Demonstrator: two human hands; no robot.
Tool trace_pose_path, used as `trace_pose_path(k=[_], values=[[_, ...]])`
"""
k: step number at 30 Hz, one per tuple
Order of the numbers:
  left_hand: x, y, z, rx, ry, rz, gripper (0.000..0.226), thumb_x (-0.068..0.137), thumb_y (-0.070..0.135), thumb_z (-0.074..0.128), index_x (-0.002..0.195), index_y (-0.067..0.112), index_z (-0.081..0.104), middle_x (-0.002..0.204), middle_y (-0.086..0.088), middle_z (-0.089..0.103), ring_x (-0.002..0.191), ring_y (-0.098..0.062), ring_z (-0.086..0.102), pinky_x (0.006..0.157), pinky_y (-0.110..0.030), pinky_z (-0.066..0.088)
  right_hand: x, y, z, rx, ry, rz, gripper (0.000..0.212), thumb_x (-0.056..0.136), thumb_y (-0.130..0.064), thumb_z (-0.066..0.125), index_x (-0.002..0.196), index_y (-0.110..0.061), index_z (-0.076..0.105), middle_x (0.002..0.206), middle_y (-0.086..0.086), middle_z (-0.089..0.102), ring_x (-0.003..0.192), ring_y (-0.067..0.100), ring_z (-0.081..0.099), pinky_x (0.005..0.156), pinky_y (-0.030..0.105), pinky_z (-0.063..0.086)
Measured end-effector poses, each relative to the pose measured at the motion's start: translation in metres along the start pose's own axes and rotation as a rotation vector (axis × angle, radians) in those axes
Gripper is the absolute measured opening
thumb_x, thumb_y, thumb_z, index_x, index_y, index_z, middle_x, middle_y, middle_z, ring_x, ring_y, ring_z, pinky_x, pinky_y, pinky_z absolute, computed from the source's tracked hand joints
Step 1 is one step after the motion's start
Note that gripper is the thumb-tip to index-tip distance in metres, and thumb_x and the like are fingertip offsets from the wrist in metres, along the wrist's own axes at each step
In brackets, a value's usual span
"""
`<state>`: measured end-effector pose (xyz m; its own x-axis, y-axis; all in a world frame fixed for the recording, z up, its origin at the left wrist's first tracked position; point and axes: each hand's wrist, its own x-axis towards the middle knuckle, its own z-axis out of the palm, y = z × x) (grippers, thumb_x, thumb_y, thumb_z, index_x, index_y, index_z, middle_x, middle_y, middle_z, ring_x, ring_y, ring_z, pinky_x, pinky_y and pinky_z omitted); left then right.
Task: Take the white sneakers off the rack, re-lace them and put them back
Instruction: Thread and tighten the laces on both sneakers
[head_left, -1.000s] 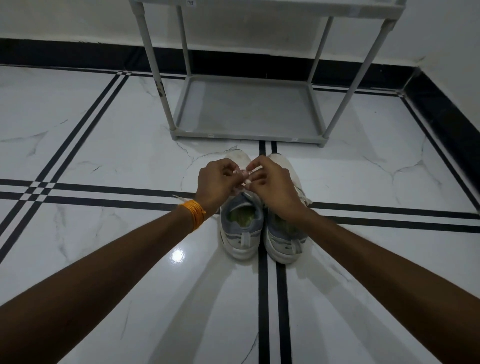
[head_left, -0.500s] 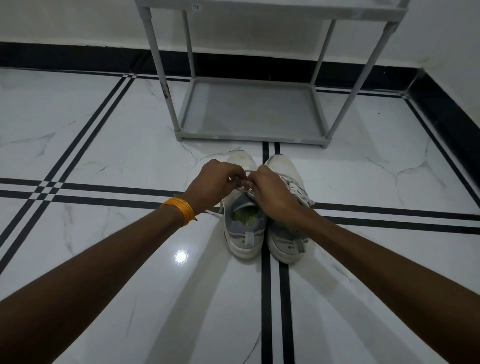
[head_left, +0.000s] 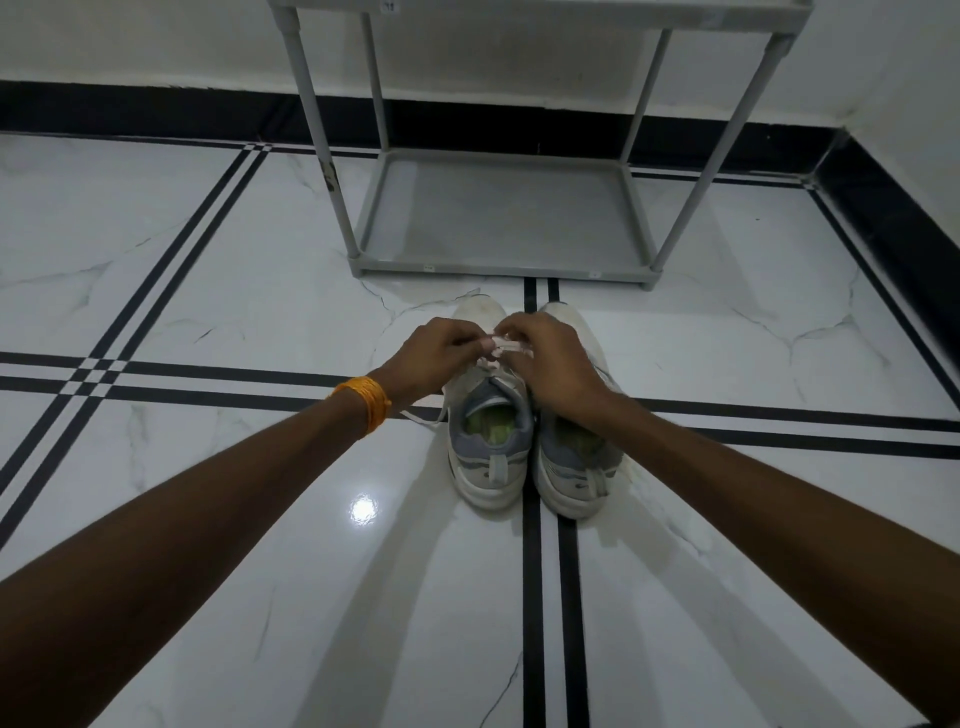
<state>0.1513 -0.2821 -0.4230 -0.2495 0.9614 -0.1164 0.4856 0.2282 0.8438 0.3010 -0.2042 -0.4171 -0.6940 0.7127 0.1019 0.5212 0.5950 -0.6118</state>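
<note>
Two white sneakers with grey heels stand side by side on the floor, toes pointing at the rack. My left hand (head_left: 435, 358) and my right hand (head_left: 551, 364) meet over the laces of the left sneaker (head_left: 488, 447). Both pinch the white lace (head_left: 503, 347) between their fingertips above the tongue. A loose lace end trails onto the floor left of that shoe. The right sneaker (head_left: 576, 467) is partly hidden under my right wrist. The grey shoe rack (head_left: 498, 218) stands just beyond the shoes, its bottom shelf bare.
White marble floor with black inlay stripes spreads all around. A black skirting runs along the back wall and the right wall. The rack's upper shelf crosses the top of the frame. An orange thread band circles my left wrist.
My hands stay over the left sneaker's laces with small finger movements, lifting slightly. The view has shifted a little, so the rack sits further right in the frame.
</note>
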Motion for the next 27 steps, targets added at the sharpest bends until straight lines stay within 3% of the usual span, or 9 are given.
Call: trace_pose_path(k=[3, 7, 9, 13, 17, 20, 23, 27], values=[[0.000, 0.003, 0.002, -0.182, -0.044, -0.159, 0.027, 0.095, 0.031, 0.057, 0.099, 0.010, 0.073, 0.093, -0.002, 0.068, 0.092, -0.021, 0.062, 0.089, -0.040, 0.051, -0.002, 0.001, -0.004, -0.156, 0.141, -0.102, 0.046, 0.076, -0.021, 0.078, 0.119, -0.021, 0.060, 0.122, 0.005, 0.056, 0.115, 0.022, 0.047, 0.095, 0.036, 0.042], [0.000, 0.009, 0.004, -0.237, -0.054, -0.191, 0.024, 0.098, 0.023, 0.053, 0.097, 0.009, 0.072, 0.090, -0.006, 0.068, 0.089, -0.024, 0.063, 0.082, -0.034, 0.054, -0.004, -0.009, -0.013, -0.299, 0.078, -0.327, 0.017, 0.079, -0.019, 0.074, 0.095, -0.014, 0.068, 0.099, 0.006, 0.064, 0.095, 0.024, 0.053, 0.081, 0.036, 0.045], [0.001, 0.009, 0.002, -0.233, -0.037, -0.173, 0.023, 0.098, 0.015, 0.050, 0.098, 0.006, 0.072, 0.089, -0.009, 0.068, 0.085, -0.022, 0.061, 0.079, -0.031, 0.053, -0.003, -0.012, -0.016, -0.324, 0.008, -0.342, 0.009, 0.085, -0.018, 0.069, 0.091, -0.011, 0.068, 0.095, 0.007, 0.067, 0.090, 0.024, 0.056, 0.077, 0.035, 0.045], [0.003, 0.004, -0.006, -0.247, -0.015, -0.180, 0.018, 0.094, 0.012, 0.057, 0.095, 0.004, 0.073, 0.093, -0.020, 0.068, 0.086, -0.025, 0.058, 0.084, -0.039, 0.052, 0.001, -0.014, -0.021, -0.321, -0.036, -0.387, 0.008, 0.089, -0.015, 0.064, 0.091, -0.008, 0.067, 0.089, 0.009, 0.069, 0.083, 0.025, 0.060, 0.074, 0.037, 0.048], [-0.001, 0.006, -0.008, -0.242, 0.018, -0.150, 0.014, 0.087, 0.015, 0.068, 0.092, 0.004, 0.076, 0.086, -0.016, 0.069, 0.076, -0.020, 0.055, 0.070, -0.029, 0.049, 0.004, -0.008, -0.021, -0.193, -0.046, -0.338, 0.006, 0.088, -0.018, 0.065, 0.087, -0.013, 0.063, 0.075, 0.004, 0.068, 0.068, 0.019, 0.060, 0.066, 0.038, 0.052], [-0.003, 0.003, -0.014, -0.255, 0.092, -0.128, 0.013, 0.086, 0.013, 0.069, 0.095, 0.007, 0.077, 0.077, -0.007, 0.070, 0.068, -0.013, 0.056, 0.059, -0.020, 0.046, 0.007, -0.004, -0.026, -0.202, -0.093, -0.285, 0.008, 0.089, -0.013, 0.061, 0.097, -0.013, 0.062, 0.080, 0.005, 0.068, 0.072, 0.020, 0.060, 0.065, 0.035, 0.050], [-0.012, -0.011, -0.025, -0.160, 0.155, -0.103, 0.012, 0.082, 0.013, 0.074, 0.093, 0.008, 0.077, 0.069, -0.005, 0.071, 0.059, -0.009, 0.061, 0.056, -0.017, 0.047, 0.008, 0.012, -0.042, -0.236, -0.176, -0.188, 0.011, 0.087, -0.007, 0.061, 0.095, -0.011, 0.067, 0.083, 0.003, 0.065, 0.074, 0.018, 0.060, 0.061, 0.023, 0.044], [-0.024, -0.018, -0.018, 0.329, 0.128, 0.037, 0.012, 0.079, 0.019, 0.077, 0.090, 0.013, 0.078, 0.073, -0.002, 0.071, 0.061, -0.012, 0.059, 0.057, -0.014, 0.041, -0.002, 0.024, -0.047, -0.371, -0.401, -0.053, 0.009, 0.081, -0.007, 0.065, 0.087, -0.014, 0.068, 0.085, 0.003, 0.063, 0.080, 0.020, 0.059, 0.067, 0.024, 0.045]])
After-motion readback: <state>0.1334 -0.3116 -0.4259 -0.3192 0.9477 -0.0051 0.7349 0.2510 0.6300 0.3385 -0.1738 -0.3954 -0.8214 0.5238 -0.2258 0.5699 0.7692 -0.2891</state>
